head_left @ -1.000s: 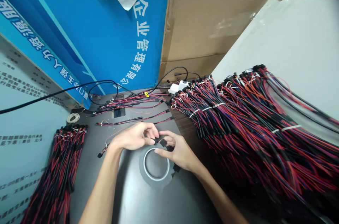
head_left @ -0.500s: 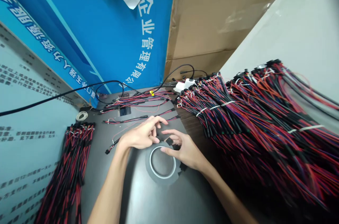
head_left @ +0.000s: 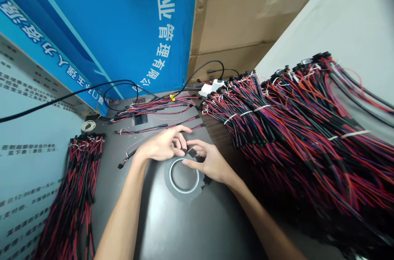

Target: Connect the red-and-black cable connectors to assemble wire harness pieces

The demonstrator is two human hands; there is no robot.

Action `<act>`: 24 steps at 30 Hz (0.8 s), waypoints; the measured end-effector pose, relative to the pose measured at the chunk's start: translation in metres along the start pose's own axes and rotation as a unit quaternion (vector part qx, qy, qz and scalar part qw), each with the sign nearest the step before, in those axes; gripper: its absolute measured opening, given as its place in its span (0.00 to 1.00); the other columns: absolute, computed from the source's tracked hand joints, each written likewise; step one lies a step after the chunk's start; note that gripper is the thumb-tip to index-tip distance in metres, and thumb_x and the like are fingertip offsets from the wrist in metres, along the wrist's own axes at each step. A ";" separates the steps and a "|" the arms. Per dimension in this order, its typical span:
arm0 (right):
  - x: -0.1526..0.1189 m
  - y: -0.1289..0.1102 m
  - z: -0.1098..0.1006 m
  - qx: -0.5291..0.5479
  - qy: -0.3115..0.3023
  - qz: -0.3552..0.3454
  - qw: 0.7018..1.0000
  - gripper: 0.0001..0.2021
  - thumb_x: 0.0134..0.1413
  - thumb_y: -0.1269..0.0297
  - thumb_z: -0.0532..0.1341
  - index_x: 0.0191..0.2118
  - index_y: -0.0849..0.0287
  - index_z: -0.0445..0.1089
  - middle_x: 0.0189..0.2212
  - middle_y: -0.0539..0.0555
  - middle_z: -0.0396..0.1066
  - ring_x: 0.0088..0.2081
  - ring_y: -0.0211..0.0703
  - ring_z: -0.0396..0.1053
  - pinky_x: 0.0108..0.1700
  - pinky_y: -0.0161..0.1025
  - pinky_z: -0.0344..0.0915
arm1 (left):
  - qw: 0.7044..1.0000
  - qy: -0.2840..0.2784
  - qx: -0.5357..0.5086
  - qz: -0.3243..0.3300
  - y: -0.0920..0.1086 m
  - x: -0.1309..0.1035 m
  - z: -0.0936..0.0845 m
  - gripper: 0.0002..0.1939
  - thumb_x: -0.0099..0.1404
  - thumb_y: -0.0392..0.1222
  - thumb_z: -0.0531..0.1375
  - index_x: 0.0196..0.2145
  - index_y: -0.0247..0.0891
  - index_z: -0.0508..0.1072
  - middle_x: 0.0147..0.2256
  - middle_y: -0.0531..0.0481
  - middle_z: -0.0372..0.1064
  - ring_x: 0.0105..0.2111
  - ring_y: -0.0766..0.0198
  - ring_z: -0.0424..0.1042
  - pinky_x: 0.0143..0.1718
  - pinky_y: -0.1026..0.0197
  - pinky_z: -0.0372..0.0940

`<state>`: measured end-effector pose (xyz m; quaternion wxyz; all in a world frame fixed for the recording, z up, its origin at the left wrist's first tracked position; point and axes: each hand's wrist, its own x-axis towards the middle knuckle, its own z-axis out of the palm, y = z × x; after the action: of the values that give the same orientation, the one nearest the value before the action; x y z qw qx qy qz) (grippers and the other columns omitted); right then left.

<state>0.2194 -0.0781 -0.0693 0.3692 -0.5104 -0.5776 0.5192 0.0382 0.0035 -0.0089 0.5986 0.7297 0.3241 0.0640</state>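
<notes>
A translucent grey tape roll (head_left: pixel 184 190) with a pale inner ring lies flat on the dark table. Small black tape pieces (head_left: pixel 207 179) stick out along its right edge. My left hand (head_left: pixel 166 143) is at the roll's far rim, its thumb and fingers pinched at a small black piece of tape. From the right, my right hand (head_left: pixel 212 161) curves over the roll, thumb tip at the ring and index finger stretched toward the left fingers. Between its thumb and index finger, which are apart, shows another dark tape piece; its other fingers are partly hidden.
Several red-and-black wire harnesses (head_left: pixel 154 128) lie behind my hands. Tied harness bundles (head_left: pixel 255 128) pile up at the right, with another bundle (head_left: pixel 80 178) at the left. A black cable (head_left: pixel 76 92) crosses before the blue panel (head_left: pixel 129 38). A white cord coil (head_left: pixel 88 126) sits at far left.
The view has tipped slightly downward to the right. My left fingers have closed around a small black tape piece, and the right index finger is closer to them. The roll stays on the table.
</notes>
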 end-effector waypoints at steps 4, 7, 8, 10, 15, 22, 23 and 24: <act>0.000 0.001 0.000 -0.009 -0.002 -0.008 1.000 0.26 0.46 0.56 0.68 0.50 0.65 0.69 0.31 0.54 0.72 0.32 0.39 0.67 0.35 0.36 0.64 | 1.000 -0.001 0.018 -0.005 0.001 0.001 0.000 0.34 0.55 0.31 0.62 0.59 0.30 0.58 0.35 0.48 0.69 0.33 0.67 0.68 0.35 0.63 0.63; -0.001 0.002 0.000 -0.021 0.006 -0.009 1.000 0.26 0.46 0.54 0.68 0.50 0.64 0.70 0.30 0.53 0.72 0.31 0.39 0.67 0.34 0.36 0.64 | 0.999 0.003 0.052 -0.001 0.002 0.002 0.001 0.33 0.54 0.31 0.61 0.58 0.31 0.61 0.34 0.48 0.70 0.32 0.67 0.69 0.34 0.65 0.63; -0.001 0.002 0.000 -0.022 0.006 -0.008 1.000 0.27 0.46 0.54 0.68 0.50 0.64 0.70 0.31 0.54 0.72 0.31 0.39 0.67 0.34 0.36 0.65 | 0.998 0.007 0.067 0.000 0.003 0.002 0.001 0.33 0.54 0.30 0.61 0.58 0.31 0.62 0.34 0.48 0.71 0.32 0.67 0.69 0.34 0.65 0.62; -0.001 0.002 0.000 -0.015 -0.003 -0.004 1.000 0.27 0.46 0.55 0.68 0.51 0.64 0.69 0.32 0.54 0.73 0.32 0.40 0.68 0.35 0.37 0.66 | 0.995 0.017 0.095 0.000 0.004 0.002 0.001 0.32 0.53 0.29 0.61 0.57 0.31 0.64 0.33 0.48 0.73 0.30 0.68 0.69 0.33 0.65 0.62; -0.001 0.002 0.000 -0.009 -0.008 0.001 1.000 0.28 0.46 0.55 0.68 0.52 0.63 0.68 0.33 0.55 0.73 0.32 0.40 0.69 0.36 0.37 0.66 | 0.993 0.018 0.114 -0.011 0.004 0.002 0.000 0.31 0.54 0.30 0.63 0.56 0.30 0.66 0.32 0.48 0.74 0.30 0.67 0.70 0.33 0.65 0.62; -0.001 0.000 -0.001 0.002 -0.007 0.007 1.000 0.30 0.45 0.57 0.69 0.53 0.63 0.67 0.34 0.54 0.73 0.35 0.41 0.71 0.40 0.39 0.67 | 0.995 0.027 0.093 -0.008 0.002 0.001 0.001 0.29 0.54 0.30 0.63 0.55 0.29 0.65 0.33 0.48 0.72 0.29 0.68 0.69 0.31 0.65 0.63; -0.001 0.000 -0.001 0.004 -0.009 0.007 1.000 0.29 0.45 0.57 0.69 0.54 0.63 0.67 0.34 0.54 0.73 0.35 0.41 0.71 0.40 0.39 0.67 | 0.996 0.028 0.082 -0.005 0.003 0.001 0.001 0.29 0.54 0.30 0.63 0.54 0.29 0.65 0.32 0.49 0.71 0.29 0.68 0.68 0.31 0.65 0.63; -0.001 0.000 -0.001 0.007 -0.011 0.008 1.000 0.29 0.45 0.58 0.69 0.54 0.63 0.66 0.34 0.54 0.73 0.35 0.41 0.70 0.40 0.39 0.67 | 0.998 0.027 0.065 0.000 0.004 0.000 0.001 0.29 0.53 0.30 0.63 0.54 0.29 0.65 0.32 0.49 0.71 0.30 0.68 0.68 0.32 0.65 0.63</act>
<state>0.2204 -0.0787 -0.0688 0.3625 -0.5062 -0.5739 0.5319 0.0405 0.0023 -0.0057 0.5411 0.7649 0.3438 0.0623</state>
